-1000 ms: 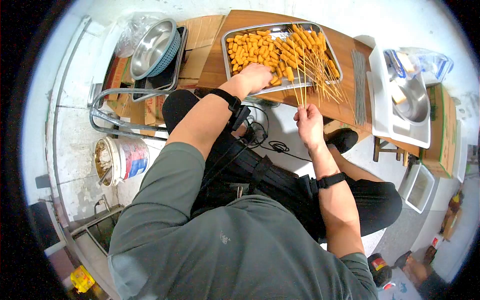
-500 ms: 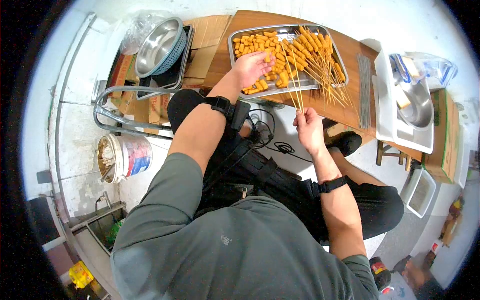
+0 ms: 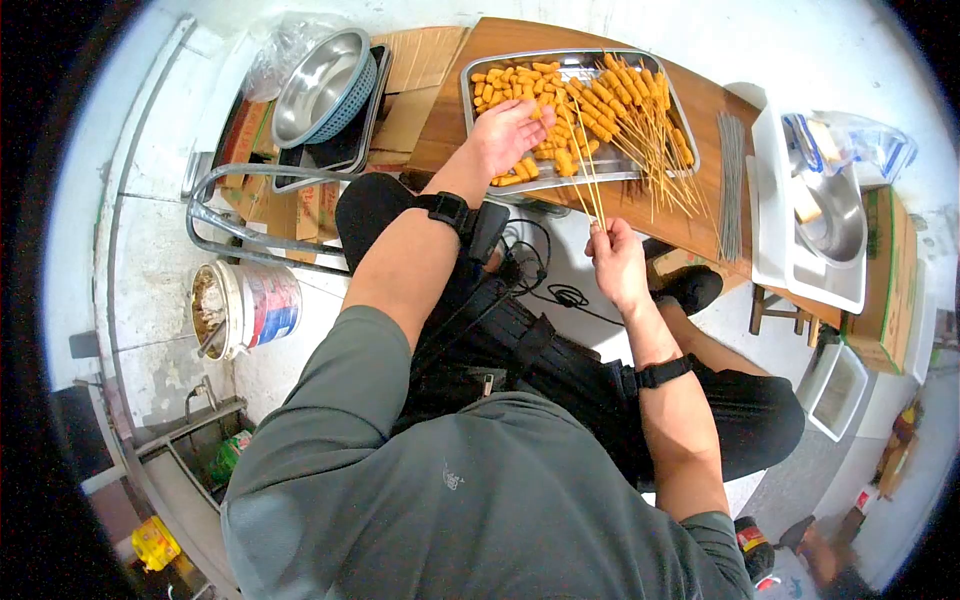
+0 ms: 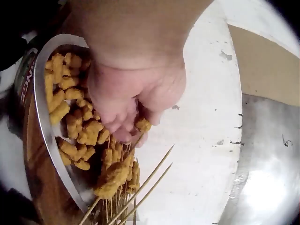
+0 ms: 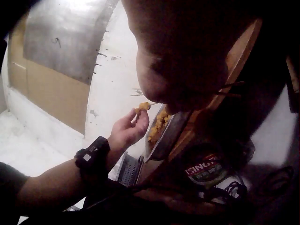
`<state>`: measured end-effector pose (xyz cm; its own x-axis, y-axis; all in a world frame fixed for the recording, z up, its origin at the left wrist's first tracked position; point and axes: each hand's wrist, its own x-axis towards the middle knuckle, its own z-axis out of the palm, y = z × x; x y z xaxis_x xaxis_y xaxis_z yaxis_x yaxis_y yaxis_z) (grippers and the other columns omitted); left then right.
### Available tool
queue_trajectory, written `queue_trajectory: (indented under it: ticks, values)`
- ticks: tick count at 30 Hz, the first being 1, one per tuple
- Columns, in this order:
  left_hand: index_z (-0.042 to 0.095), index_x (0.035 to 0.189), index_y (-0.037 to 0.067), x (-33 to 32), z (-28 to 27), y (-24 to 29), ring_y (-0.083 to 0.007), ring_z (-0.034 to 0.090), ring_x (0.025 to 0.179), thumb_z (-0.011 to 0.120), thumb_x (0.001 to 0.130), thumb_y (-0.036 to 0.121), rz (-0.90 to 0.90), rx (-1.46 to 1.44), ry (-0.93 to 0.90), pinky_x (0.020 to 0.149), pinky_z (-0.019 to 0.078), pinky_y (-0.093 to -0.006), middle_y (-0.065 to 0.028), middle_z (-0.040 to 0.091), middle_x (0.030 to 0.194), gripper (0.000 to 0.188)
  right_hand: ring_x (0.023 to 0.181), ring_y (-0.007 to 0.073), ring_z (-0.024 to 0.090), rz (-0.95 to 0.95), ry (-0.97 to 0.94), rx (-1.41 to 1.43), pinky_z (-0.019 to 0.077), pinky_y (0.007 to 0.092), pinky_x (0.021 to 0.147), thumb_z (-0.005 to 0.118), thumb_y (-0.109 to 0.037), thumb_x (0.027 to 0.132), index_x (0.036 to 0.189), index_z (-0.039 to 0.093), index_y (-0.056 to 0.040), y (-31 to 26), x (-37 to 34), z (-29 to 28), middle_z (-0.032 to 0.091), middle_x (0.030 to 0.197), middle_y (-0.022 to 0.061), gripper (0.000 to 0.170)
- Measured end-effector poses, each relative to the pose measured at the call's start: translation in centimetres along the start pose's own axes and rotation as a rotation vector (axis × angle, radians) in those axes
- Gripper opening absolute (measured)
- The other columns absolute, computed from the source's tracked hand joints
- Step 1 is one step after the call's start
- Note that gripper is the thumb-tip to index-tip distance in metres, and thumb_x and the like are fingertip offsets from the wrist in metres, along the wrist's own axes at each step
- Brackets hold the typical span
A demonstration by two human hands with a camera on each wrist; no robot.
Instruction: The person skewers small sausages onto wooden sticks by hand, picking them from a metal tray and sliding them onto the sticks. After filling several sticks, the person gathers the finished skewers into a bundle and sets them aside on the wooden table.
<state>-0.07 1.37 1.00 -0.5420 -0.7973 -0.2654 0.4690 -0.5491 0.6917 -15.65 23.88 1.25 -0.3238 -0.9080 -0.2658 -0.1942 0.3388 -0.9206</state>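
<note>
In the head view my left hand point(image 3: 508, 138) is over the tray point(image 3: 463, 100) of orange pieces. The left wrist view shows its thumb and fingers pinching a small orange piece point(image 4: 143, 124) at the end of a thin stick, and a bigger orange piece point(image 4: 112, 180) sits lower on that stick. My right hand point(image 3: 617, 262), below the tray's near edge, grips a few thin sticks point(image 3: 592, 192) by their lower ends. Two of them show bare tips in the left wrist view. Loaded skewers point(image 3: 625, 85) lie in the tray's right part, loose pieces point(image 3: 500, 88) in its left.
Grey sticks point(image 3: 730, 185) lie on the wooden table point(image 3: 440, 125) right of the tray. Further right is a white basin point(image 3: 768, 200) with a metal bowl point(image 3: 840, 230). At left are another metal bowl point(image 3: 315, 90), a metal frame point(image 3: 200, 225) and a bucket point(image 3: 245, 310).
My left hand has risen from the loose pieces near the tray's front edge and turned, its fingers now at the stick's upper end. The sticks in my right hand have tilted left.
</note>
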Motion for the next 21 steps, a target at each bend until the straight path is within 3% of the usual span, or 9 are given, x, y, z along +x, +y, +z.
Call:
queue_trajectory:
  ticks: [5,7,20,21]
  values:
    - [0.054,0.104,0.004,0.0,0.3,0.0,-0.0261,0.062,0.1,0.059,0.093,0.012,-0.003,-0.025,0.041,0.088,0.0512,-0.0361,-0.0141,0.063,0.108,0.014,0.064,0.0146,0.056,-0.005,-0.014,0.004,0.0467,0.0307,0.063,0.053,-0.02,0.096,0.091,0.058,-0.0001,0.5,0.2,0.0,0.061,0.07,0.0068,0.021]
    - [0.053,0.104,0.004,-0.1,0.6,0.0,-0.0262,0.062,0.1,0.059,0.093,0.012,-0.005,-0.04,0.052,0.087,0.0517,-0.0362,-0.0144,0.063,0.107,0.014,0.056,0.0071,0.048,-0.043,0.001,0.032,0.0405,0.0246,0.053,0.052,-0.02,0.097,0.09,0.056,-0.0043,0.8,0.3,0.2,0.057,0.065,-0.0005,0.017]
    - [0.053,0.101,0.007,-0.1,1.0,-0.1,-0.0264,0.064,0.098,0.061,0.093,0.013,0.001,-0.049,0.041,0.081,0.0515,-0.0359,-0.014,0.064,0.104,0.013,0.056,0.0082,0.049,-0.041,0.009,-0.015,0.0412,0.0254,0.053,0.052,-0.021,0.097,0.089,0.056,-0.0038,0.8,0.3,0.1,0.058,0.065,0.0002,0.019]
    - [0.053,0.102,0.007,-0.1,1.0,-0.2,-0.0262,0.064,0.099,0.06,0.093,0.012,-0.003,-0.044,0.041,0.084,0.052,-0.0368,-0.0139,0.064,0.105,0.013,0.059,0.012,0.053,-0.019,0.004,-0.018,0.0442,0.0288,0.057,0.053,-0.021,0.097,0.088,0.056,-0.0024,0.6,0.2,0.0,0.059,0.066,0.0037,0.021]
